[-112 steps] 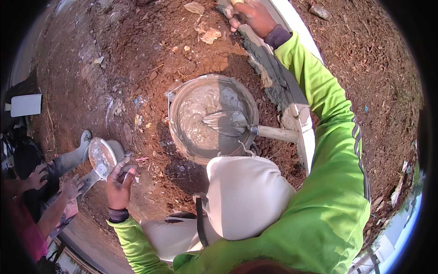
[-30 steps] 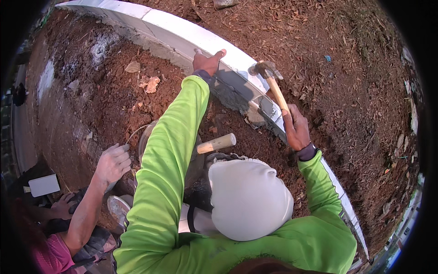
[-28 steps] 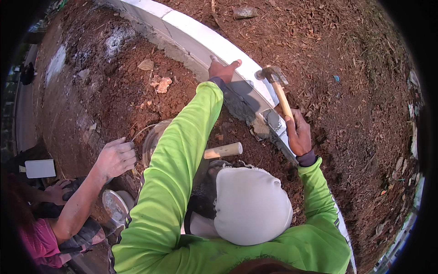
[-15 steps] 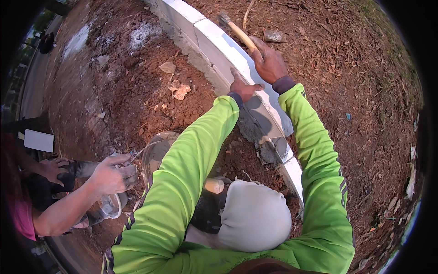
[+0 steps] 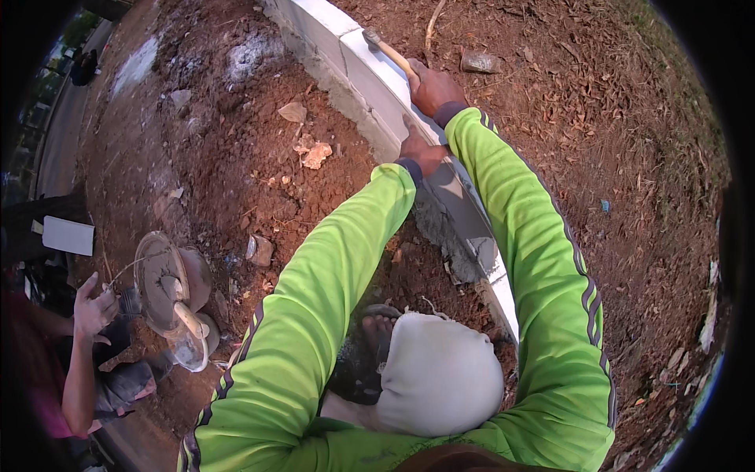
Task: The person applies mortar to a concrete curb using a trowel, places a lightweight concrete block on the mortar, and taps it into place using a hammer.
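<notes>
My right hand point(image 5: 434, 88) is closed around the wooden handle of a hammer point(image 5: 391, 55). The hammer's metal head lies over the white top of a row of concrete curb blocks point(image 5: 358, 59), pointing up and left. My left hand point(image 5: 423, 149) rests on the near curb block point(image 5: 460, 197), just below the right hand. Its index finger is stretched along the block's side, while the thumb and other fingers are mostly hidden. Grey wet mortar point(image 5: 442, 236) lies along the block's foot.
At left, a co-worker's hand point(image 5: 96, 311) is beside a mortar bucket point(image 5: 206, 275) with a wooden-handled tool point(image 5: 189, 321) at its rim. Stones point(image 5: 314, 153) lie on the red soil. Beyond the curb, a short cylindrical piece point(image 5: 480, 62) sits among dry leaves. My knee point(image 5: 440, 374) is close below.
My right hand and the hammer have shifted left, nearer my left hand. The bucket has moved left, away from my left arm, and the co-worker's hand has drawn back. A wooden handle has left my knee's side.
</notes>
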`<state>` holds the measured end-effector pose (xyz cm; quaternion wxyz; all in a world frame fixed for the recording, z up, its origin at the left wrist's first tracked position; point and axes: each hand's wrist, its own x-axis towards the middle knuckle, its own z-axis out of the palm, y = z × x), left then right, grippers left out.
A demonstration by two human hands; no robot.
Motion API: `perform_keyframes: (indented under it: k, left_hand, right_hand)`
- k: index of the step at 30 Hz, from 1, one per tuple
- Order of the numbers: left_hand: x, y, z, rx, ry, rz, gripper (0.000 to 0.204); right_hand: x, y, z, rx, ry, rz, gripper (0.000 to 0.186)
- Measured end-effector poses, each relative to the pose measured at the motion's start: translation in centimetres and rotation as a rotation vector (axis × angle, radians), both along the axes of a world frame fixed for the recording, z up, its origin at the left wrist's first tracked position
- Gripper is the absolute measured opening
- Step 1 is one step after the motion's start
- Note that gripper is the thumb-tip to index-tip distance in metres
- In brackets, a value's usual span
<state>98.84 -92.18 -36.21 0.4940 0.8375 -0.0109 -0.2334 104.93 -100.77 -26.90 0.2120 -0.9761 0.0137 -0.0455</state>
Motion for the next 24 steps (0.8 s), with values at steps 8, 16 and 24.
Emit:
perform_keyframes:
  k: [8,16,24]
  left_hand:
    - [0.3,-1.6,-2.0,0.087,-0.109,-0.038,0.123]
    - [1.6,-0.1,-2.7,-0.141,-0.002,-0.018,0.149]
    - [1.6,-0.3,-1.3,-0.261,0.134,-0.008,0.145]
  right_hand:
    - [-15.9,-1.3,0.4,0.663,-0.327,-0.101,0.039]
    - [-49.1,-1.6,-10.6,0.961,0.242,-0.336,0.022]
    - [-45.4,-2.6,-10.1,1.904,0.142,-1.286,0.027]
